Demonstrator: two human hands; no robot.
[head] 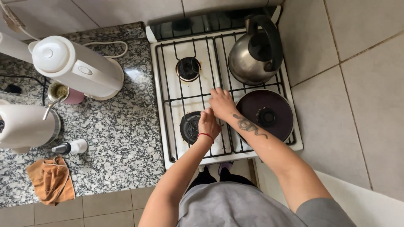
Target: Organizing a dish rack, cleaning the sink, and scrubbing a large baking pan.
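Both my hands meet over the black grate [168, 98] of a white gas stove [159, 126]. My left hand [209, 123], with a red string at the wrist, is curled into a fist just right of the front left burner [190, 126]. My right hand [221, 103], on a tattooed forearm, hangs just above it with fingers bent down, touching the left hand. Whatever lies between the hands is hidden. No flame shows at either left burner [188, 68].
A steel kettle [252, 54] stands on the back right burner, a dark lidded pan [265, 114] on the front right. On the granite counter [118, 138] stand a white thermos [73, 67], a cup with a metal straw [59, 92], a white jug [23, 126], a small bottle [71, 147] and an orange cloth [51, 180].
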